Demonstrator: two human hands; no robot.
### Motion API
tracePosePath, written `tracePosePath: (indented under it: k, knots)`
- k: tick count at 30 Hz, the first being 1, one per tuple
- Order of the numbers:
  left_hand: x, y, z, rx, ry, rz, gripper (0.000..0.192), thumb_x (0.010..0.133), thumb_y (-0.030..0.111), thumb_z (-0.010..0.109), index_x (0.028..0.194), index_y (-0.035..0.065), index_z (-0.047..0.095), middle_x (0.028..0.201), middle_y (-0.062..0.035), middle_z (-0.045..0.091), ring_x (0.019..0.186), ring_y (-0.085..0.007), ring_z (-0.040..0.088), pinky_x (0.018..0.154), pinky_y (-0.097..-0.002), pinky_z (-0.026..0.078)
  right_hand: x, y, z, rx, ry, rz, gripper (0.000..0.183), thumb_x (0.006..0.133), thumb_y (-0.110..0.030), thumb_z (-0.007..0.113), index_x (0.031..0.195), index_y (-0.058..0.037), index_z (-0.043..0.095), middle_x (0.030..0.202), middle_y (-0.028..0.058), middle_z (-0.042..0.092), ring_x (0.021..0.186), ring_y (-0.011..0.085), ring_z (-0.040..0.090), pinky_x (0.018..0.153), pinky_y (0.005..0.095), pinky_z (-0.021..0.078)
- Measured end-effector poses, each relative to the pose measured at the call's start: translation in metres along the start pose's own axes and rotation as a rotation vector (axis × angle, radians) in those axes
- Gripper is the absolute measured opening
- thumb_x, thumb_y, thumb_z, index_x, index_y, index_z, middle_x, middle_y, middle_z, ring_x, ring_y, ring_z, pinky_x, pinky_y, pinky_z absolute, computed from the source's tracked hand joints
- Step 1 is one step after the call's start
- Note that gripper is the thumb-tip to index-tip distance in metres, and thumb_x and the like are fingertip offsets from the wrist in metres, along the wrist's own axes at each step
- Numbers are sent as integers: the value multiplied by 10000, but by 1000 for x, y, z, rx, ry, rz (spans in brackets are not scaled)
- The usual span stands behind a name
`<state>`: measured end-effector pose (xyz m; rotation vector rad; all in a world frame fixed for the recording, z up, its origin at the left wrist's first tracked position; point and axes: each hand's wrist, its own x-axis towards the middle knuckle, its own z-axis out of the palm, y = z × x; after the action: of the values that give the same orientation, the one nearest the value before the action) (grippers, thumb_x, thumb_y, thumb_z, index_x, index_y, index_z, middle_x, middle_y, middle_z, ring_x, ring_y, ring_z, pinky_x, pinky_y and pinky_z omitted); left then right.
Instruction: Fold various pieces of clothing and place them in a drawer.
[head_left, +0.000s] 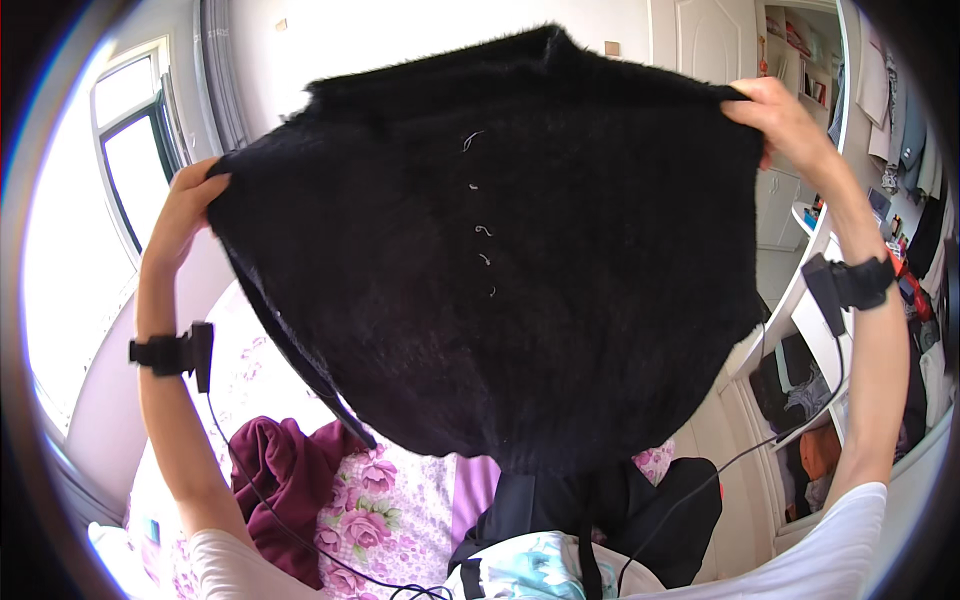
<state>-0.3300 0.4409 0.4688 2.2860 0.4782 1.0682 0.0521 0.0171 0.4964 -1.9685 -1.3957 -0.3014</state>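
A large black, fuzzy-edged cloth garment (570, 247) hangs spread out between my raised hands, its lower part reaching my lap. Several short pale threads (484, 229) show in a vertical row near its middle. My left hand (187, 199) pinches the upper left corner between thumb and fingers. My right hand (772, 116) grips the upper right corner, a little higher than the left. Each wrist wears a black strap with a small device and a cable. A maroon fabric item (277, 487) lies crumpled on the bed, below and left of the black garment.
The floral bedspread (405, 510) is under the maroon fabric. A window (127, 135) and grey curtain (221, 75) are at left. To the right are open shelves with folded clothes (817, 454), a white table edge (795, 300) and hanging clothes (892, 112). Thin cables run across my lap.
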Motion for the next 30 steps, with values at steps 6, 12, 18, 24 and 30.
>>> tracePosePath:
  k: [6,12,18,24,30]
  knots:
    - [46,-67,103,185,-153,-228,220,885,122,535,963,-68,615,668,-58,586,522,-151,570,414,-266,486,28,79,91,21,96,249,261,779,-210,583,912,4,652,630,61,600,542,178,618,410,300,501]
    - [57,-185,207,14,-137,-455,209,847,105,555,983,-41,615,745,-126,593,602,-267,641,472,-336,568,30,183,227,-184,216,370,248,781,-223,619,907,-15,666,860,228,652,846,397,632,745,443,514]
    - [-13,-200,275,-102,-322,-580,552,877,264,555,1370,66,406,1196,-161,565,916,-243,619,705,-349,531,-49,206,319,107,12,356,505,775,-280,651,1148,40,539,1079,244,609,1016,342,598,879,410,468]
    - [-173,-216,279,18,-573,-439,687,779,175,712,1364,19,388,1243,-220,523,1030,-281,582,870,-361,481,-170,115,325,90,-485,-72,604,744,-307,695,1213,20,498,1239,233,503,1176,384,468,953,418,428]
    - [-325,-145,278,321,-887,-227,952,607,255,838,1408,99,346,1464,-256,238,1340,-410,277,1047,-520,310,-255,41,323,-264,-621,-274,542,749,-265,704,1211,-44,528,1355,172,418,1286,348,354,908,603,422]
